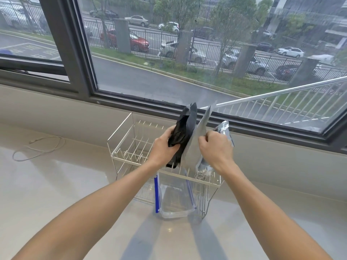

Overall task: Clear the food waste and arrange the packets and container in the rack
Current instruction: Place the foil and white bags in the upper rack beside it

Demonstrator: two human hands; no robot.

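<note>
A white wire rack (120,158) stands on the pale counter below the window. My left hand (162,149) grips a crumpled black packet (185,128) standing upright in the rack's top tier. My right hand (216,149) pinches a flat silver packet (195,145) beside the black one. A second shiny silver packet (224,126) shows behind my right hand. A clear plastic container with blue clips (174,199) sits in the rack's lower level, under the packets.
A thin white cable (37,149) lies looped on the counter (56,184) at the left. The window frame (131,102) and its low sill wall run just behind the rack.
</note>
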